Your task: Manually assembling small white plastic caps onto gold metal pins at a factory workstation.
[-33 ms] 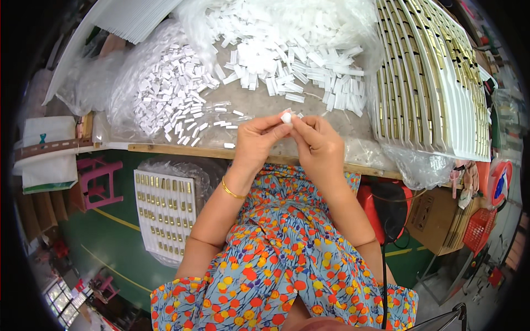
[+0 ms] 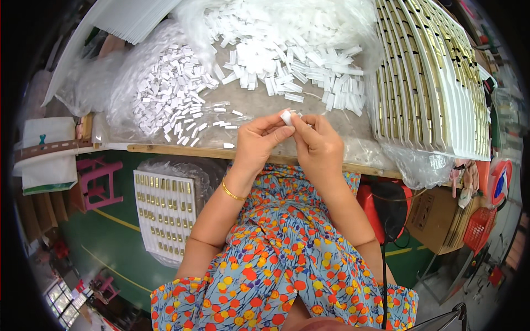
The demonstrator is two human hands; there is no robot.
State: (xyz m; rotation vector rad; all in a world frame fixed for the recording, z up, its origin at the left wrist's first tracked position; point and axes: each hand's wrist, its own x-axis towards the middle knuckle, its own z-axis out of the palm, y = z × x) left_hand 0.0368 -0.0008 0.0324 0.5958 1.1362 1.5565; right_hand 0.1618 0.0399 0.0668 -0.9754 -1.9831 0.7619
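Observation:
Over the table's near edge my two hands meet, fingertips pinched together. A small white plastic piece [image 2: 286,117] sits between them, tilted, its lower end covered by fingers. My left hand [image 2: 259,137] grips it between thumb and forefinger. My right hand [image 2: 317,139] is closed, its thumb and forefinger against the piece's right side; whether they hold a second small part is hidden. To the left lies a heap of short white pieces [image 2: 160,91], several strewn loosely near my left hand. Beyond the hands spreads a pile of longer translucent white strips [image 2: 287,60].
Clear plastic bags [image 2: 348,27] surround the piles. White trays with rows of gold-coloured parts [image 2: 430,77] stand at the right. Below the table, on the left, is another tray of gold-coloured parts [image 2: 165,212]. A pink stool [image 2: 99,182] stands farther left, a cardboard box [image 2: 436,218] at the right.
The white piece has turned slightly between my fingertips and shows more of its long side. Both hands stay in nearly the same place.

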